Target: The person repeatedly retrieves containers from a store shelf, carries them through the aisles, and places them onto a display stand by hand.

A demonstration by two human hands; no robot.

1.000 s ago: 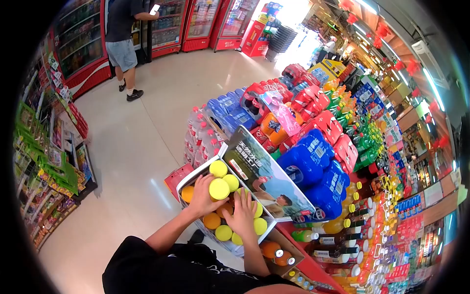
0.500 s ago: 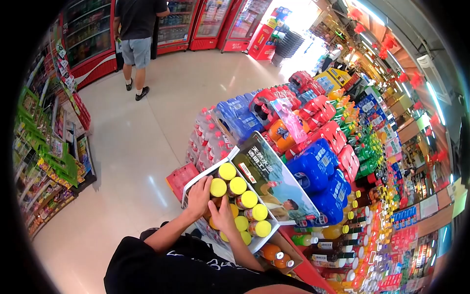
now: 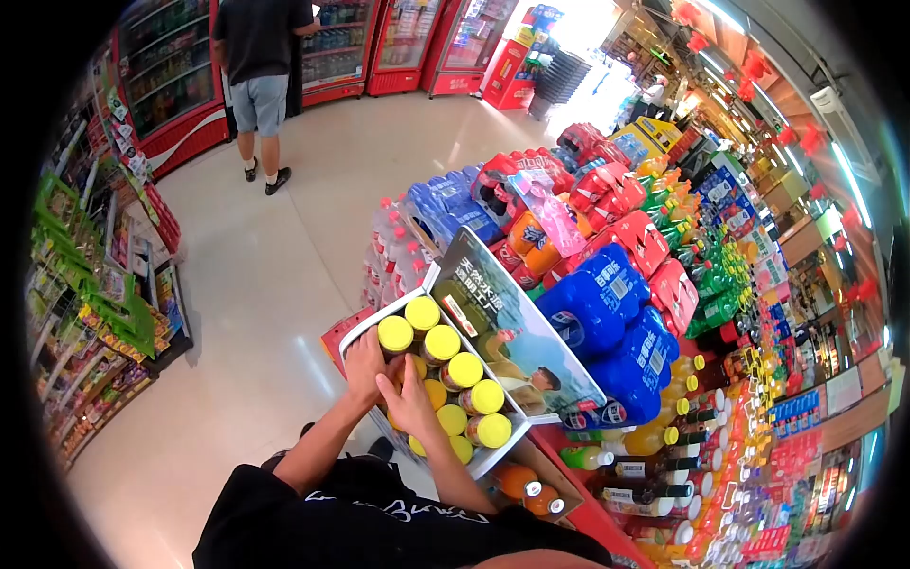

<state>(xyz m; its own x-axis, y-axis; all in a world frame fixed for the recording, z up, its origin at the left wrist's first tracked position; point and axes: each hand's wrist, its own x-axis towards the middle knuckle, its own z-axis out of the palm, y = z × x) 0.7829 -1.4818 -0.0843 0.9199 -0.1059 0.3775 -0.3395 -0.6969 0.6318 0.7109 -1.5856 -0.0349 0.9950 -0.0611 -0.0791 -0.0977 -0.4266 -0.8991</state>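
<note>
A white display box (image 3: 519,438) in front of me holds several jars with yellow lids (image 3: 464,370). My left hand (image 3: 363,372) is at the box's near left corner, its fingers curled down against the side of a jar (image 3: 395,334) whose lid shows just above them. Close beside it, my right hand (image 3: 408,394) reaches in among the jars, thumb and fingers bent round the same spot. The two hands nearly touch, and both sets of fingertips are partly hidden. Along the box's far side stands a printed card (image 3: 517,332) with a landscape and a person on it.
Behind the card are stacked blue soda packs (image 3: 607,294) and red soda packs (image 3: 621,194). Juice bottles (image 3: 531,493) lie in a carton at the right. A person (image 3: 261,76) stands by red drink fridges (image 3: 327,57). Snack shelves (image 3: 114,294) line the left.
The view has shifted slightly, moving the box left and up in the picture. My left hand has slid from the jar's lid down its side. My right hand stays close beside it.
</note>
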